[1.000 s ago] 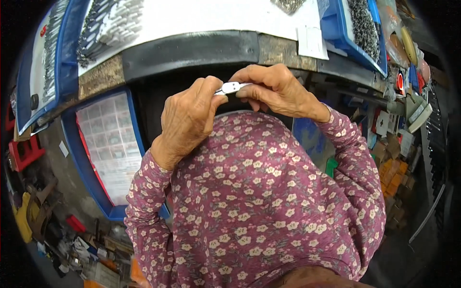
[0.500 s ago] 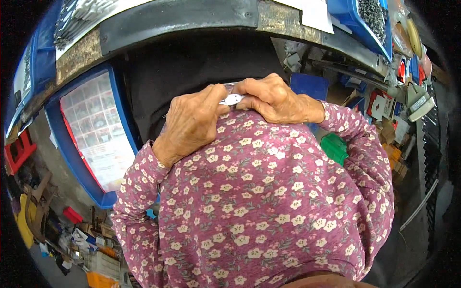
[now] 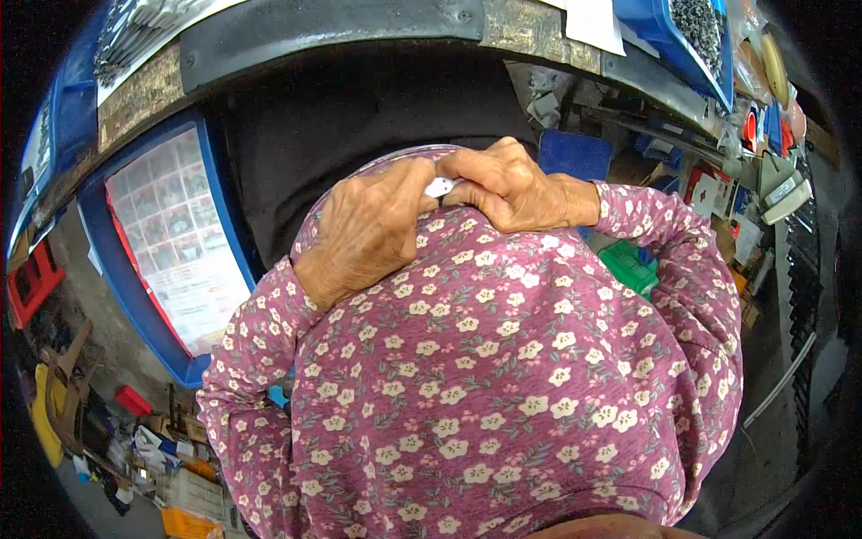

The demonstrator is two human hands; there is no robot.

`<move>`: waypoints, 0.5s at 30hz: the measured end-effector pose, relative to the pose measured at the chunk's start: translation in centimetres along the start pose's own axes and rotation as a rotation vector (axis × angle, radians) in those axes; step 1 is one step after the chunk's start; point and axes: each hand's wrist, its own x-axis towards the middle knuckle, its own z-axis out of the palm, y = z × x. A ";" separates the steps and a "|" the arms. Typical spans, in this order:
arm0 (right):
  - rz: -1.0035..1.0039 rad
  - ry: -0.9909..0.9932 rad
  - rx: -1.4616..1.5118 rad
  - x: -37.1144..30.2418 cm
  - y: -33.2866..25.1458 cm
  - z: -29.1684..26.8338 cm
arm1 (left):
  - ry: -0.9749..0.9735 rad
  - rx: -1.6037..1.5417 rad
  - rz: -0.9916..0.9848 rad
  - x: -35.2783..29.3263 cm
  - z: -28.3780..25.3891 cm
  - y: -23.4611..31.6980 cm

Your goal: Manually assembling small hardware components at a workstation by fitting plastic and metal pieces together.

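Observation:
Close in front of my chest, both hands hold a small pale, shiny piece [image 3: 440, 187] with dark dots on it. Its ends disappear into my fingers, so I cannot make out its kind. My left hand [image 3: 366, 225] is closed around its left side, with the knuckles upward and fingertips hidden. At the other side, my right hand [image 3: 505, 187] pinches it between thumb and bent index finger. The two hands nearly touch above the flowered purple top [image 3: 485, 359] that I wear.
Beyond my hands runs the worn workbench edge [image 3: 332, 34]. A blue tray [image 3: 235, 207] with a printed picture sheet [image 3: 180, 225] stands at the left. Far right on the bench is a blue bin [image 3: 651, 31] of small dark parts. A green container [image 3: 628, 268] sits beside my right arm.
My left hand has turned slightly and shifted right against the right hand, covering more of the pale piece. The right hand keeps its pinch. The view has shifted a little.

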 end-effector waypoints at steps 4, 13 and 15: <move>0.027 0.036 -0.074 -0.4 -0.2 0.5 | 0.066 0.039 0.061 0.0 0.4 -0.3; 0.010 -0.006 -0.033 -0.4 0.4 0.5 | 0.051 0.037 0.063 -0.2 0.7 -0.5; 0.015 0.008 -0.043 -0.4 0.2 0.6 | 0.061 0.032 0.058 -0.3 0.9 -0.5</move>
